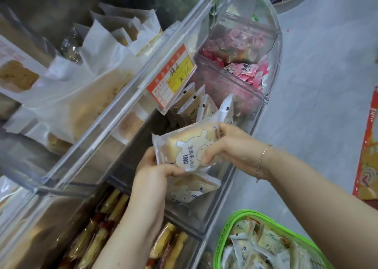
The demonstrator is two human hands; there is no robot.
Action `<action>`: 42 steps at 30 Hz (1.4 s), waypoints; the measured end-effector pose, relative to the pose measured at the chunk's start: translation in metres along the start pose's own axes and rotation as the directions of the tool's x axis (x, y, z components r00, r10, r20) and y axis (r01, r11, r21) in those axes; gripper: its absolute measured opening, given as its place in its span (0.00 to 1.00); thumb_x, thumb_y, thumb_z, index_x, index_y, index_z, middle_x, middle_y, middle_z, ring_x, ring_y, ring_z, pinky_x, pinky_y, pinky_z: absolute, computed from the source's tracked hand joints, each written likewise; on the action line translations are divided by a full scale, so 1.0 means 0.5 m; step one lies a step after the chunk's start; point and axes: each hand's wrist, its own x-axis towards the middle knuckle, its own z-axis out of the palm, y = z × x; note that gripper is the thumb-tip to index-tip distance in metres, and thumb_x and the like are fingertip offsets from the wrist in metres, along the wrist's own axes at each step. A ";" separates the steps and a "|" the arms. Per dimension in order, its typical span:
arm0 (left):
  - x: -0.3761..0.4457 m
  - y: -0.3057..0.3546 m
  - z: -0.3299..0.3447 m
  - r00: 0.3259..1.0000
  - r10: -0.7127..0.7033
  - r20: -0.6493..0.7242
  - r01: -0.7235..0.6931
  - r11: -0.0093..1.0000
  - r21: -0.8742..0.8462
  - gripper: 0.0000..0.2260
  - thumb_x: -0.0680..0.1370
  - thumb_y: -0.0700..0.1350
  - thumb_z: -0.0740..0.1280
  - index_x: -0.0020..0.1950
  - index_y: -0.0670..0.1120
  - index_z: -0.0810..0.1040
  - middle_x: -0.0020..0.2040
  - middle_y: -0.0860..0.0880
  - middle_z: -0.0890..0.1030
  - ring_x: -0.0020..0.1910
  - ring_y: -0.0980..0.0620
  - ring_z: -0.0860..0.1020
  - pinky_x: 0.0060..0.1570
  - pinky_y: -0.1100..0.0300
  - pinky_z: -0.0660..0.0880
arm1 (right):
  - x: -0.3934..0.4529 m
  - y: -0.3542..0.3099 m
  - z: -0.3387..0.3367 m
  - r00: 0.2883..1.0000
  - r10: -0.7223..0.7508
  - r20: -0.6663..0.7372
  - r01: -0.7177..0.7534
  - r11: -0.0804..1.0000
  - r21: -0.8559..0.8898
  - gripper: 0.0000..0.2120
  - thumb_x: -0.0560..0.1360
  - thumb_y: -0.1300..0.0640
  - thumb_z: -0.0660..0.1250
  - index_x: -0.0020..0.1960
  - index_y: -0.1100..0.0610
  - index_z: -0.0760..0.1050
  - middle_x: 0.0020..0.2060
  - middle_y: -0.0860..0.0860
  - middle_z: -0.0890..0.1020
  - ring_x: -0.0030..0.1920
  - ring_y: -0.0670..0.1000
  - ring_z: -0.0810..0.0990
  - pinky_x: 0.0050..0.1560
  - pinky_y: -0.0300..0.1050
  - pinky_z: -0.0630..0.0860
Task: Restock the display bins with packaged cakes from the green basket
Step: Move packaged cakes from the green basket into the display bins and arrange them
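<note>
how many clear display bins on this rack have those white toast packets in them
1. Only the clear plastic bin under the hands holds white toast packets, behind the orange price tag. The pink-sweets bin and yellow-cake bin hold none; others may be hidden.

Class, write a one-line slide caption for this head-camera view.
Both hands, left and right, hold a toast packet over a clear bin, green basket nearby.

Packaged toast cake (184,146), clear wrapper with bear print, sits tilted above the clear display bin (206,211). Green basket (227,234), near right, holds more packets.
</note>
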 end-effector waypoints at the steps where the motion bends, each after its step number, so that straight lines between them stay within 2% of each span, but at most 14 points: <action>1: 0.006 0.005 -0.001 0.997 -0.023 0.075 0.025 0.999 -0.024 0.22 0.66 0.30 0.65 0.56 0.48 0.78 0.49 0.46 0.85 0.49 0.46 0.83 0.49 0.50 0.77 | -0.007 -0.009 -0.008 0.998 0.004 0.057 -0.007 0.999 0.044 0.23 0.59 0.75 0.69 0.53 0.65 0.76 0.49 0.61 0.83 0.51 0.59 0.83 0.52 0.52 0.80; 4: 0.040 0.007 0.009 0.985 -0.057 0.164 0.035 0.990 0.134 0.18 0.70 0.31 0.67 0.55 0.48 0.77 0.50 0.47 0.84 0.53 0.49 0.82 0.53 0.55 0.75 | -0.017 -0.047 -0.041 0.996 -0.081 -0.048 0.083 0.995 0.048 0.17 0.53 0.74 0.67 0.41 0.66 0.78 0.37 0.58 0.84 0.39 0.57 0.83 0.38 0.46 0.81; 7: 0.092 -0.005 0.029 0.994 0.104 0.013 -0.095 0.839 0.535 0.08 0.74 0.41 0.70 0.49 0.52 0.77 0.47 0.54 0.81 0.49 0.58 0.79 0.44 0.65 0.74 | -0.013 -0.099 -0.102 0.904 -0.221 -0.367 0.274 0.957 0.097 0.21 0.56 0.77 0.66 0.49 0.74 0.76 0.44 0.65 0.82 0.43 0.63 0.83 0.44 0.55 0.81; 10: 0.127 -0.014 0.069 0.968 0.230 0.098 -0.234 0.696 0.679 0.07 0.73 0.52 0.71 0.48 0.52 0.77 0.43 0.57 0.79 0.46 0.57 0.78 0.46 0.58 0.75 | -0.015 -0.138 -0.148 0.785 -0.309 -0.538 0.394 0.918 0.047 0.23 0.55 0.78 0.67 0.51 0.71 0.76 0.45 0.63 0.83 0.43 0.61 0.84 0.45 0.62 0.80; 17: 0.183 -0.035 0.176 0.991 0.132 0.022 -0.086 0.503 0.860 0.29 0.67 0.73 0.64 0.39 0.46 0.81 0.38 0.46 0.82 0.42 0.45 0.80 0.41 0.55 0.74 | 0.006 -0.123 -0.171 0.752 -0.364 -0.550 0.320 0.930 -0.178 0.16 0.51 0.78 0.66 0.30 0.60 0.77 0.25 0.49 0.81 0.30 0.51 0.82 0.37 0.57 0.82; 22: 0.198 -0.045 0.175 0.970 0.243 0.024 -0.143 0.484 0.864 0.17 0.76 0.60 0.63 0.42 0.47 0.82 0.40 0.47 0.82 0.43 0.44 0.80 0.46 0.51 0.77 | -0.007 -0.118 -0.188 0.825 -0.410 -0.389 0.253 0.883 -0.395 0.16 0.53 0.79 0.66 0.33 0.61 0.79 0.27 0.50 0.82 0.32 0.50 0.80 0.39 0.50 0.81; 24: 0.208 -0.037 0.156 0.958 0.285 0.024 -0.161 0.469 0.868 0.12 0.76 0.54 0.63 0.41 0.48 0.82 0.39 0.47 0.83 0.43 0.43 0.80 0.46 0.50 0.78 | -0.012 -0.125 -0.187 0.852 -0.457 -0.257 0.231 0.767 -0.599 0.14 0.56 0.78 0.64 0.34 0.62 0.79 0.27 0.51 0.80 0.31 0.49 0.77 0.34 0.44 0.78; 26: 0.213 -0.030 0.144 0.954 0.297 0.035 -0.164 0.421 0.892 0.13 0.77 0.55 0.63 0.43 0.48 0.82 0.40 0.47 0.83 0.43 0.43 0.80 0.46 0.50 0.78 | -0.007 -0.124 -0.172 0.864 -0.489 -0.122 0.180 0.526 -0.831 0.11 0.60 0.74 0.63 0.35 0.61 0.78 0.31 0.53 0.80 0.34 0.52 0.77 0.35 0.44 0.75; 28: 0.213 -0.028 0.138 0.946 0.317 0.066 -0.182 0.352 0.918 0.15 0.77 0.58 0.63 0.42 0.48 0.80 0.40 0.47 0.82 0.43 0.42 0.79 0.46 0.52 0.77 | 0.005 -0.112 -0.151 0.890 -0.452 0.056 0.103 0.079 -0.992 0.08 0.65 0.64 0.64 0.40 0.54 0.78 0.40 0.51 0.81 0.44 0.55 0.78 0.43 0.48 0.77; 30: 0.210 -0.032 0.133 0.941 0.327 0.086 -0.198 0.325 0.925 0.16 0.78 0.59 0.62 0.41 0.49 0.80 0.38 0.49 0.81 0.41 0.44 0.79 0.44 0.52 0.77 | 0.024 -0.093 -0.127 0.948 -0.281 0.151 0.054 -0.325 -0.944 0.14 0.70 0.58 0.63 0.54 0.48 0.77 0.52 0.48 0.78 0.57 0.54 0.74 0.55 0.48 0.73; 33: 0.205 -0.046 0.122 0.968 0.235 0.087 -0.177 0.398 0.900 0.16 0.77 0.62 0.61 0.45 0.52 0.81 0.38 0.52 0.81 0.40 0.48 0.80 0.44 0.51 0.78 | 0.053 -0.068 -0.098 0.996 -0.074 0.047 0.016 -0.371 -0.929 0.22 0.75 0.51 0.61 0.69 0.48 0.65 0.63 0.50 0.69 0.65 0.55 0.66 0.61 0.49 0.65; 38: 0.211 -0.056 0.113 0.993 -0.087 0.082 -0.002 0.674 0.738 0.10 0.75 0.53 0.69 0.47 0.47 0.82 0.40 0.48 0.83 0.40 0.50 0.82 0.39 0.58 0.79 | 0.081 -0.078 -0.078 0.976 0.134 -0.170 -0.169 -0.017 -0.986 0.32 0.71 0.37 0.64 0.66 0.55 0.65 0.59 0.56 0.62 0.55 0.58 0.71 0.53 0.50 0.72; 40: 0.207 -0.056 0.126 0.954 -0.292 0.062 0.243 0.879 0.411 0.06 0.77 0.41 0.67 0.50 0.39 0.80 0.40 0.44 0.83 0.38 0.50 0.83 0.34 0.60 0.81 | 0.079 -0.084 -0.075 0.966 0.142 -0.218 -0.213 -0.051 -0.976 0.31 0.70 0.39 0.67 0.64 0.57 0.64 0.60 0.57 0.65 0.49 0.58 0.74 0.46 0.47 0.73; 42: 0.198 -0.054 0.143 0.885 -0.449 0.122 0.446 0.894 0.049 0.08 0.78 0.33 0.60 0.55 0.35 0.76 0.44 0.40 0.82 0.41 0.48 0.83 0.33 0.62 0.81 | 0.080 -0.090 -0.073 0.968 0.122 -0.219 -0.212 -0.066 -0.975 0.21 0.70 0.46 0.69 0.57 0.56 0.67 0.54 0.56 0.73 0.46 0.57 0.75 0.44 0.44 0.73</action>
